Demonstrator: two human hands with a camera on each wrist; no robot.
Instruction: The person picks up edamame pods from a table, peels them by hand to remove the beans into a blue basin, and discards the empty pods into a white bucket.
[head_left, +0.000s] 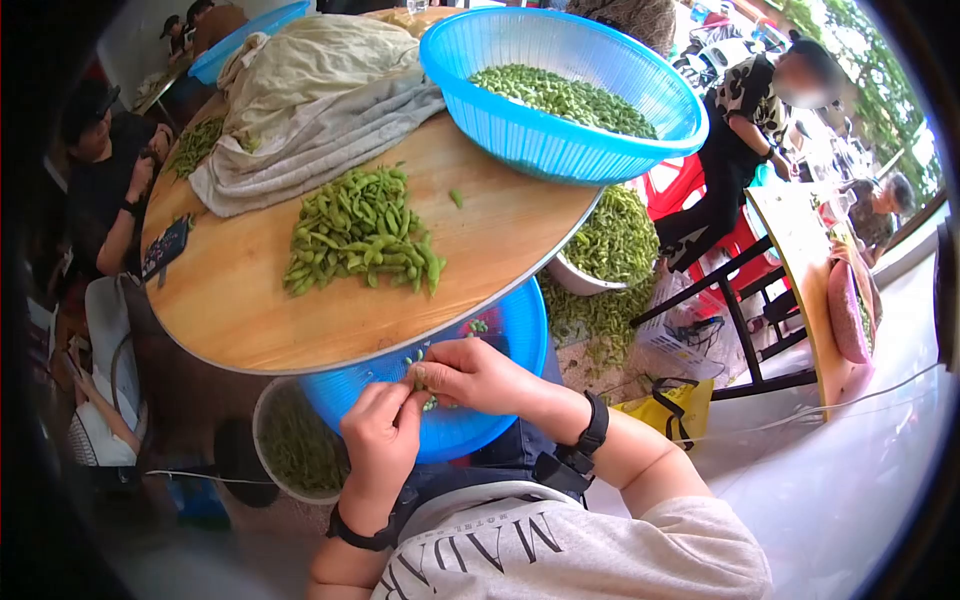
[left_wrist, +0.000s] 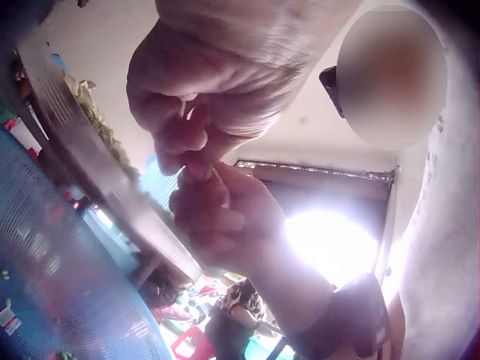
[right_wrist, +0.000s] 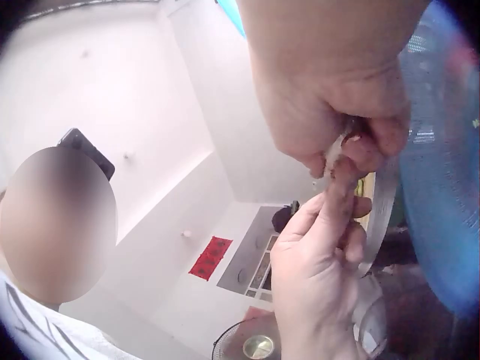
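Both hands meet over a blue basket (head_left: 520,330) just below the table edge. The left hand (head_left: 382,432) and right hand (head_left: 478,378) have curled fingers, with thumbs and fingertips together around a small green pod (head_left: 420,382), mostly covered by them. In the left wrist view the left hand (left_wrist: 217,75) is above, its fingertips touching the right hand (left_wrist: 225,214). In the right wrist view the right hand (right_wrist: 337,90) is above the left hand (right_wrist: 315,262). Loose green beans lie in the basket. A pile of pods (head_left: 362,232) sits on the round table (head_left: 230,310).
A large blue basket of shelled beans (head_left: 565,95) and a grey cloth (head_left: 320,150) stand on the table. A bin (head_left: 300,440) holds green husks at the lower left. More pods fill a bowl (head_left: 612,240) on the right. Other people sit or stand around.
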